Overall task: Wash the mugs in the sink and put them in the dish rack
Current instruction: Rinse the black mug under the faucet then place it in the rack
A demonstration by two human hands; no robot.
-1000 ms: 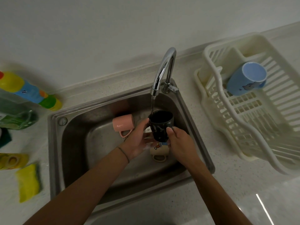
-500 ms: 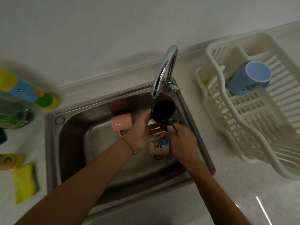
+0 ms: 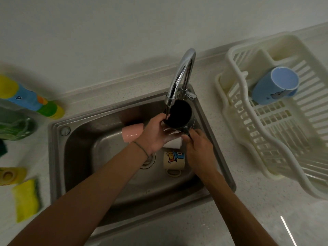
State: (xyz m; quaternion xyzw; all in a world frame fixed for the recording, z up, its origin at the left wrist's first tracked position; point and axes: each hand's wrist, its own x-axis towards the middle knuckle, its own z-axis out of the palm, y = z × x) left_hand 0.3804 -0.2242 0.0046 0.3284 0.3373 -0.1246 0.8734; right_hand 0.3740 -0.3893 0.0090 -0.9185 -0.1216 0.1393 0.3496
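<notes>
Black mug (image 3: 179,113) held under the tap (image 3: 180,77), mouth tilted up. Left hand (image 3: 156,135) cupping its side, right hand (image 3: 198,150) pinching the handle. Rack (image 3: 236,107) lying right, nearer the right hand.

A pale speckled counter (image 3: 248,201) carries the dish rack (image 3: 236,96), a yellow sponge (image 3: 26,199) and bottles (image 3: 30,98).

Two bare forearms, no sleeves, thin dark cord bracelet (image 3: 142,150) on left wrist
</notes>
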